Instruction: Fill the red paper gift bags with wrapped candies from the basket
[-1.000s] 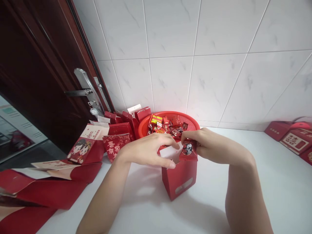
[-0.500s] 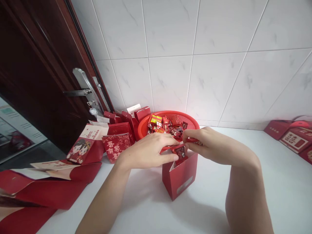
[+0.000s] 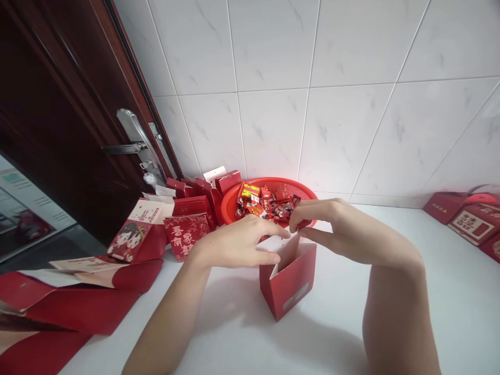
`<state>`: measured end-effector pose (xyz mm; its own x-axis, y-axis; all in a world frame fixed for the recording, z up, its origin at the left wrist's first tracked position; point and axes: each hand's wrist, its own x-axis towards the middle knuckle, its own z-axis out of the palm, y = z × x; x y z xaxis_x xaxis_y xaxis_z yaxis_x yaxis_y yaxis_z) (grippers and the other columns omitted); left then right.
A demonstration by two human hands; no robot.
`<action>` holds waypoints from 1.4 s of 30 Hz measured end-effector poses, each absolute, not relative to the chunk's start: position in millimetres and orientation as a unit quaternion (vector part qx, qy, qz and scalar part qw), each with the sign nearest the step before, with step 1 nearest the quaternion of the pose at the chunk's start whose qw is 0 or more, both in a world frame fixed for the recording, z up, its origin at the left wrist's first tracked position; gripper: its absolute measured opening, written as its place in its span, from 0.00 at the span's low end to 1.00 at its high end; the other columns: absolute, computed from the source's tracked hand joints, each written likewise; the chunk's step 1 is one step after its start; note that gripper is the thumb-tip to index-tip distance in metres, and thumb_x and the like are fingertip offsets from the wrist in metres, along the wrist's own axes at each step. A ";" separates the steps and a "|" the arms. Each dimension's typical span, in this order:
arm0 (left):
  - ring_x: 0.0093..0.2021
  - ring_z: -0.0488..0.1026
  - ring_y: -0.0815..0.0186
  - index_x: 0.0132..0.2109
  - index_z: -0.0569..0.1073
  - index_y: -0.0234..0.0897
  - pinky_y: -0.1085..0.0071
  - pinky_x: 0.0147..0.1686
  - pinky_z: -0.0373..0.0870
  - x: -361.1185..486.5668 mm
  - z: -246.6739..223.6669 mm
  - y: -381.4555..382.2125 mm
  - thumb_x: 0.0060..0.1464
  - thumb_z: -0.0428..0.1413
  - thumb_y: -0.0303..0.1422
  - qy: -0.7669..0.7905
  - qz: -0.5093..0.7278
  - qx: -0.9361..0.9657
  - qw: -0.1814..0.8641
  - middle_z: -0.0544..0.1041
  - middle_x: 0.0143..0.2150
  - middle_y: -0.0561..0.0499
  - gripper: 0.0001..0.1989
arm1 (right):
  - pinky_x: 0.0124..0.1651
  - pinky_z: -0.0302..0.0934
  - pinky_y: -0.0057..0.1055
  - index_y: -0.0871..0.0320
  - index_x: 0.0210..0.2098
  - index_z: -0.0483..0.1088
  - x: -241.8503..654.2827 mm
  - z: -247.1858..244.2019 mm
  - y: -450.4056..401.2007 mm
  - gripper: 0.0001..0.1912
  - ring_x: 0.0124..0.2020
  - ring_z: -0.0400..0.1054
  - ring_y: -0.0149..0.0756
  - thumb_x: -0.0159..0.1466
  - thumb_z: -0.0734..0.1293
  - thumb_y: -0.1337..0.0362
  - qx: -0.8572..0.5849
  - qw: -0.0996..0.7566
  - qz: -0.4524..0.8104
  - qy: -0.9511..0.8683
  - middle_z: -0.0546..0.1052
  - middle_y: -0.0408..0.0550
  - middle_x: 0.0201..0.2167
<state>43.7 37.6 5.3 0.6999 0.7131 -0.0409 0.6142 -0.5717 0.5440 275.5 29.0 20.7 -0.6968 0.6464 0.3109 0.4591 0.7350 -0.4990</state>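
Observation:
A red paper gift box stands upright on the white table with its top open and pale inside showing. At its left rim is my left hand, thumb and forefinger apart with nothing between them. My right hand is over the box's far right rim, its fingers pinched on a red wrapped candy, mostly hidden by the fingers. Just behind the box, an orange-red plastic basket holds many wrapped candies in red, yellow and brown.
Several red gift boxes stand left of the basket, against the door frame. Unfolded red boxes lie at the front left. More boxes sit at the far right by the tiled wall. A dark door with a metal handle is at left.
A dark red wrapped candy seen at the box's mouth has dropped out of sight into it. My left fingers have parted. My right hand has shifted slightly, still pinching a candy.

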 end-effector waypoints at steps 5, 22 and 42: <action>0.28 0.62 0.68 0.48 0.79 0.38 0.71 0.27 0.55 44.3 6.8 42.9 0.52 0.60 0.37 0.387 0.083 0.868 0.300 0.72 0.31 0.54 0.16 | 0.37 0.65 0.30 0.55 0.39 0.79 264.5 17.9 33.4 0.14 0.34 0.75 0.35 0.63 0.63 0.76 -0.288 0.206 0.220 -0.909 0.83 0.44 0.37; 0.42 0.80 0.58 0.48 0.84 0.44 0.67 0.40 0.74 39.8 -5.8 52.6 0.51 0.61 0.30 0.361 0.216 0.849 0.320 0.85 0.45 0.50 0.17 | 0.52 0.72 0.41 0.52 0.47 0.78 290.4 18.5 42.9 0.14 0.49 0.76 0.46 0.67 0.70 0.52 -0.334 0.320 0.239 -0.854 0.81 0.50 0.47; 0.37 0.80 0.58 0.42 0.83 0.38 0.68 0.32 0.74 40.2 -5.8 81.2 0.48 0.65 0.45 0.361 0.630 0.514 0.456 0.84 0.38 0.48 0.18 | 0.25 0.64 0.29 0.57 0.32 0.71 265.7 2.3 70.7 0.21 0.31 0.74 0.40 0.61 0.74 0.45 -0.309 0.450 0.413 -0.729 0.78 0.49 0.30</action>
<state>40.2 81.2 -5.8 -0.0554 0.9462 0.3188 -0.2025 -0.3234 0.9244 265.7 70.7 2.3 -0.4044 0.8225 0.4001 0.0790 0.4672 -0.8806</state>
